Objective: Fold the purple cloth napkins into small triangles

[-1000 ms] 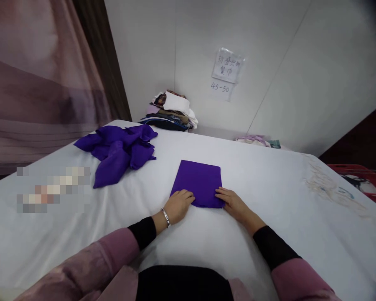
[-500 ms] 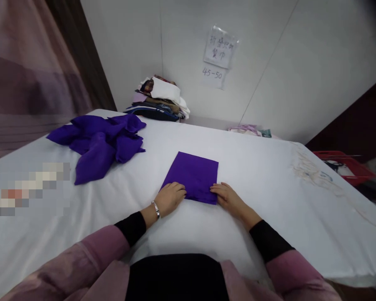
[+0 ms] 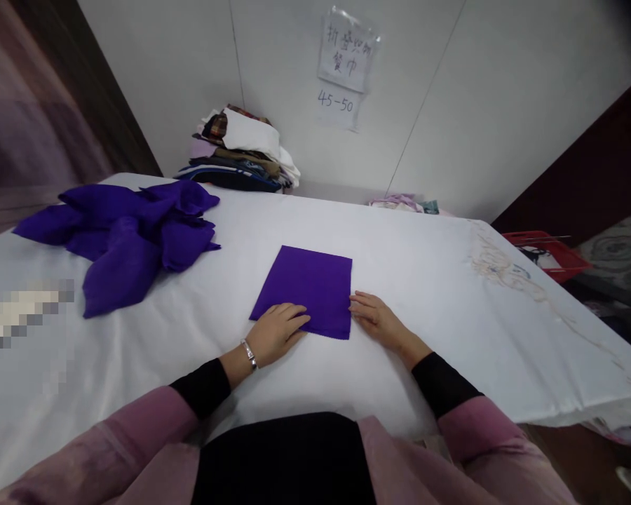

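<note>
A purple cloth napkin (image 3: 310,284), folded into a flat square, lies on the white tablecloth (image 3: 399,252) in front of me. My left hand (image 3: 280,330) rests flat over its near left part, fingers stretched out, a silver bracelet on the wrist. Against the napkin's right edge, near the lower corner, are the fingertips of my right hand (image 3: 377,319), with its fingers extended. Neither hand grips anything. To the left, a loose heap of purple cloths (image 3: 131,231) sits crumpled on the table.
Folded clothes (image 3: 247,151) are stacked at the table's far edge by the wall. Small pinkish fabric (image 3: 399,202) lies farther right along that edge. A red basket (image 3: 550,256) stands beyond the right side. Handwritten paper signs (image 3: 347,52) hang on the wall.
The napkin's near edge, uneven before, now lies straighter and flatter. My left hand's fingers are spread more over it. The view has shifted, moving the surroundings leftward in the picture.
</note>
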Action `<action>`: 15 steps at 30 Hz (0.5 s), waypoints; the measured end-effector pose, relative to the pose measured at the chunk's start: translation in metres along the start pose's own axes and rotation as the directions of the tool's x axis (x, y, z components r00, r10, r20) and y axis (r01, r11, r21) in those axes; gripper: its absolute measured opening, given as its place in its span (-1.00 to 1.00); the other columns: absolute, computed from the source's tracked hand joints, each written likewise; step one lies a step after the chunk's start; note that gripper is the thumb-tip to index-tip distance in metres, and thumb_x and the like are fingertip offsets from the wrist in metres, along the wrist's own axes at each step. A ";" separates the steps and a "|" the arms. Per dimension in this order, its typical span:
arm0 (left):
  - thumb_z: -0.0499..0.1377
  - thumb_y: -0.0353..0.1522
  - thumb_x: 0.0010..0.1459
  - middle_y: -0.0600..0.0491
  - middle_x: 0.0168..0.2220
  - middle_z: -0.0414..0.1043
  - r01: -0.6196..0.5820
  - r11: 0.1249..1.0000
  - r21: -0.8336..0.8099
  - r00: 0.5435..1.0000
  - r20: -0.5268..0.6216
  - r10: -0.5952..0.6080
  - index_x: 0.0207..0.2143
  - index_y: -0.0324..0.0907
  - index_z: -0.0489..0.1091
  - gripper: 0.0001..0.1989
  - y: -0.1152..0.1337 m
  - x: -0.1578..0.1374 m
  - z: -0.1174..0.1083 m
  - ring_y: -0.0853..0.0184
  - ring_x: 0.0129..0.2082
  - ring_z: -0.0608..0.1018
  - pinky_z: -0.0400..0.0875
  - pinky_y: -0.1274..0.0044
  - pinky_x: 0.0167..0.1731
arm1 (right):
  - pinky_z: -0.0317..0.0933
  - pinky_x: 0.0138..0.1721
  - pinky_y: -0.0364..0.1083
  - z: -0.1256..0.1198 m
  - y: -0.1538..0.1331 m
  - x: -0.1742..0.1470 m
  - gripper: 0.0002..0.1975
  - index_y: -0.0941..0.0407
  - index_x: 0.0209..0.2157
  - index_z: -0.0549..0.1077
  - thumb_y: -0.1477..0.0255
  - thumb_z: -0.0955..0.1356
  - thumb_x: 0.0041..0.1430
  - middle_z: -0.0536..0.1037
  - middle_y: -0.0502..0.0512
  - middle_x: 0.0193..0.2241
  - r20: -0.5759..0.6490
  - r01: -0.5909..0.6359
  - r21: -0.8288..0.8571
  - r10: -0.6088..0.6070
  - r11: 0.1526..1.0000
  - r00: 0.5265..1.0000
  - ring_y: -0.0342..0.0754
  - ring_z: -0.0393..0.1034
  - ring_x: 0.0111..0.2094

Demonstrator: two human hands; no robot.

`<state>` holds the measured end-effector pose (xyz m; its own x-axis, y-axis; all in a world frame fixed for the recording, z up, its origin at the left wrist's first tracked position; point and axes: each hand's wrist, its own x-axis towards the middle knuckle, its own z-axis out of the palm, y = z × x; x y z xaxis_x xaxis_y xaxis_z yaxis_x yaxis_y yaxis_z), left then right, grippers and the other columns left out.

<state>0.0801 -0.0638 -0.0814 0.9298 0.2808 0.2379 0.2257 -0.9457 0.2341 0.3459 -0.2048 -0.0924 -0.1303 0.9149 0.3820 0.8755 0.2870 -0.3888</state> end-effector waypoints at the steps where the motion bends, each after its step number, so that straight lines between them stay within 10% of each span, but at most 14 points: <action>1: 0.03 -0.29 0.20 -0.03 0.00 0.35 -0.007 1.000 0.001 1.000 0.011 0.007 -0.05 -0.11 0.35 -0.71 0.001 0.002 0.001 0.18 -0.02 0.33 0.22 0.33 -0.08 | 0.14 0.08 0.13 -0.001 -0.002 -0.001 -0.72 -0.01 -0.06 0.40 0.45 0.24 0.19 0.37 0.11 0.04 0.004 -0.008 0.002 0.008 1.000 1.000 0.01 0.12 0.15; 10: -0.01 -0.43 0.18 -0.03 -0.21 0.42 0.054 0.996 0.069 0.997 0.051 -0.057 -0.25 -0.17 0.42 -0.79 0.011 0.027 0.002 0.24 -0.19 0.39 0.23 0.41 -0.24 | 0.13 0.08 0.13 0.007 -0.001 -0.003 -0.67 0.07 -0.01 0.36 0.45 0.25 0.17 0.35 0.20 0.05 0.004 -0.031 0.013 0.031 0.999 1.000 0.04 0.11 0.15; 15: 0.02 -0.44 0.08 0.04 -0.35 0.41 0.216 0.940 -0.263 0.976 0.049 -0.210 -0.37 -0.19 0.38 -0.86 -0.004 0.041 -0.003 0.31 -0.32 0.41 0.26 0.48 -0.29 | 0.05 0.12 0.14 0.010 0.001 0.010 -0.57 0.09 0.06 0.28 0.42 0.30 0.12 0.28 0.22 0.11 -0.030 -0.021 0.057 0.023 0.998 0.999 0.05 0.04 0.18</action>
<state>0.1161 -0.0485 -0.0701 0.8746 0.4652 0.1367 0.3366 -0.7855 0.5194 0.3409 -0.1920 -0.0975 -0.0962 0.9124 0.3978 0.8502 0.2832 -0.4438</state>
